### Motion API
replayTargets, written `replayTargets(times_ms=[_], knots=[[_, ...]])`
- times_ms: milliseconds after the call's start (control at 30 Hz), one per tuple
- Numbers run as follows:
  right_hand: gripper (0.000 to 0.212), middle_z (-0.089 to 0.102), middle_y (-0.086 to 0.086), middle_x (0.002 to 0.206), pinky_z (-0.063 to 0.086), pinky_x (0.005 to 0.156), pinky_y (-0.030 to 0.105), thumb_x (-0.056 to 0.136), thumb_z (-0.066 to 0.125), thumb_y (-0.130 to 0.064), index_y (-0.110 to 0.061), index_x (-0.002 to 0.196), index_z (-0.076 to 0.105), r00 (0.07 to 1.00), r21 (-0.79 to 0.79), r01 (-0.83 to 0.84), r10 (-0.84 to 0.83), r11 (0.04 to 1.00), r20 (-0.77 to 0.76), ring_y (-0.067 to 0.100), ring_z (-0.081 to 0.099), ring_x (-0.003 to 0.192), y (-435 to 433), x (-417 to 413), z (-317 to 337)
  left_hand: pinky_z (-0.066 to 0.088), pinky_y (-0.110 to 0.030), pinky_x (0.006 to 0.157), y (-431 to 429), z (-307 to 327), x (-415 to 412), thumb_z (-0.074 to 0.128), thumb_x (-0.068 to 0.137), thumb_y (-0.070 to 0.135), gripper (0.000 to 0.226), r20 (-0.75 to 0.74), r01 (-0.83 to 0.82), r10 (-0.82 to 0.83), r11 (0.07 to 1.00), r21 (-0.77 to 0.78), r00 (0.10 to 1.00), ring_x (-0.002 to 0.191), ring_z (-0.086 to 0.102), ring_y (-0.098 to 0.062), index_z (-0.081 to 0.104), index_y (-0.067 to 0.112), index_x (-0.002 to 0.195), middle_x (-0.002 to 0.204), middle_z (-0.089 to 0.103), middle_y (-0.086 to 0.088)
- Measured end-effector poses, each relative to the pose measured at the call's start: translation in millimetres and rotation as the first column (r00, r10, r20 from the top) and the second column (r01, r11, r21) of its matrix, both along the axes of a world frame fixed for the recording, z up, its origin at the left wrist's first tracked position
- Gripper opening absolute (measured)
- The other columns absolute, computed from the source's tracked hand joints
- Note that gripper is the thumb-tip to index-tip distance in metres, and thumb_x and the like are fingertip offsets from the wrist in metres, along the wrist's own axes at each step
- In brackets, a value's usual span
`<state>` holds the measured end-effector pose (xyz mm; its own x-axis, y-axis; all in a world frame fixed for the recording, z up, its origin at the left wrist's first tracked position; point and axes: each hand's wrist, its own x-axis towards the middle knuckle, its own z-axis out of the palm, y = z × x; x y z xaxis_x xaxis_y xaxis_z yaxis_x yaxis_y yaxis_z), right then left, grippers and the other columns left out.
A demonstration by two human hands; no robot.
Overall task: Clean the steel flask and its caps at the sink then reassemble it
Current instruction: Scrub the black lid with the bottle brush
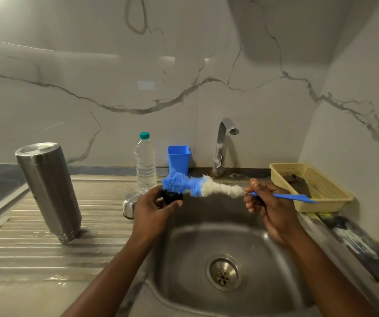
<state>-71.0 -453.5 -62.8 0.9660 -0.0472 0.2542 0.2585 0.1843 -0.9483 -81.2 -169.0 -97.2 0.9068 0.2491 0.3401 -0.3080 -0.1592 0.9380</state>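
The steel flask (47, 191) stands upside down on the ribbed drainboard at the left. My left hand (151, 213) grips a small black cap (172, 197) over the sink's left rim. My right hand (268, 207) pinches the blue handle of a bottle brush (197, 185), whose blue and white bristles lie against the top of the black cap. A steel outer cap (130, 204) sits on the drainboard just left of my left hand.
The steel sink (264, 259) with its drain lies below my hands, and the tap (224, 147) stands behind it with no water running. A plastic water bottle (145, 162) and a blue cup (179, 159) stand at the back. A yellow basket (309, 186) sits at right.
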Motion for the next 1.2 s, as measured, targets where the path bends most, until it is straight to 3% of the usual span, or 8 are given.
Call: replayTargets(times_ms=[100,200,433,600,733,867,1033,1200], knots=[[0.030,0.069,0.015,0.075,0.056,0.054,0.024,0.092,0.065,-0.032,-0.003,0.090,0.071,0.999,0.021,0.005,-0.004,1.000,-0.047,0.019,0.064,0.064,-7,-1,-2,0.059,-0.016,0.074,2,1,2,0.087,0.081,0.007,0.049,-0.017,-0.011,0.010,0.998,-0.062,1.000,0.095,0.074,0.003,0.068,0.042,0.110,0.094,0.078,0.021],[0.031,0.069,0.013,0.075,0.056,0.055,0.023,0.095,0.063,-0.029,0.001,0.096,0.069,0.996,0.034,-0.044,0.046,0.998,-0.071,0.017,0.065,0.065,2,-1,-7,0.059,-0.015,0.075,-3,1,0,0.087,0.082,0.009,0.048,-0.026,0.051,-0.051,0.999,-0.004,0.998,0.098,0.073,0.003,0.068,0.041,0.112,0.098,0.078,0.026],[0.030,0.068,0.014,0.074,0.055,0.054,0.023,0.095,0.061,-0.026,0.003,0.096,0.069,0.996,0.071,-0.053,0.058,0.996,-0.071,0.017,0.064,0.062,-1,0,-4,0.061,-0.020,0.077,0,3,2,0.086,0.082,0.006,0.045,-0.014,0.013,-0.014,0.994,-0.106,1.000,0.097,0.076,-0.003,0.070,0.033,0.114,0.101,0.081,0.013],[0.028,0.070,0.016,0.077,0.057,0.056,0.024,0.098,0.060,-0.024,0.002,0.096,0.069,0.993,0.059,-0.064,0.069,0.996,-0.092,0.018,0.066,0.065,0,-1,-9,0.060,-0.018,0.076,-2,3,-4,0.086,0.082,0.004,0.046,-0.021,0.025,-0.027,0.997,-0.070,0.999,0.096,0.076,-0.002,0.070,0.034,0.112,0.099,0.080,0.015],[0.027,0.069,0.016,0.076,0.056,0.054,0.023,0.090,0.064,-0.028,-0.002,0.090,0.073,0.995,0.120,-0.043,0.053,0.992,-0.082,0.018,0.065,0.063,-8,-2,-4,0.058,-0.014,0.072,4,9,-4,0.082,0.085,-0.002,0.044,-0.012,0.011,-0.013,0.988,-0.154,1.000,0.092,0.076,0.001,0.071,0.025,0.117,0.095,0.080,0.019],[0.032,0.071,0.015,0.080,0.058,0.058,0.024,0.091,0.063,-0.029,0.001,0.097,0.069,0.988,0.116,-0.114,0.124,0.987,-0.090,0.018,0.067,0.067,5,-3,-10,0.061,-0.020,0.077,-7,6,-8,0.083,0.085,0.004,0.040,-0.043,0.085,-0.091,0.988,-0.129,0.995,0.098,0.077,-0.007,0.070,0.026,0.115,0.103,0.081,0.013],[0.026,0.070,0.015,0.075,0.057,0.055,0.022,0.093,0.062,-0.025,0.000,0.091,0.069,0.994,0.179,-0.065,0.080,0.982,-0.077,0.016,0.066,0.063,-5,-5,-3,0.062,-0.026,0.084,-3,7,-3,0.085,0.083,0.005,0.045,-0.046,0.052,-0.062,0.980,-0.190,0.997,0.103,0.076,-0.010,0.070,0.029,0.119,0.109,0.081,0.007],[0.024,0.070,0.016,0.076,0.058,0.055,0.023,0.100,0.060,-0.022,0.000,0.094,0.069,0.990,0.172,-0.072,0.092,0.983,-0.108,0.016,0.067,0.063,0,-3,-10,0.063,-0.024,0.084,-10,3,-6,0.085,0.083,0.007,0.048,-0.069,0.075,-0.086,0.986,-0.147,0.994,0.104,0.076,-0.007,0.069,0.023,0.126,0.110,0.080,0.009]])
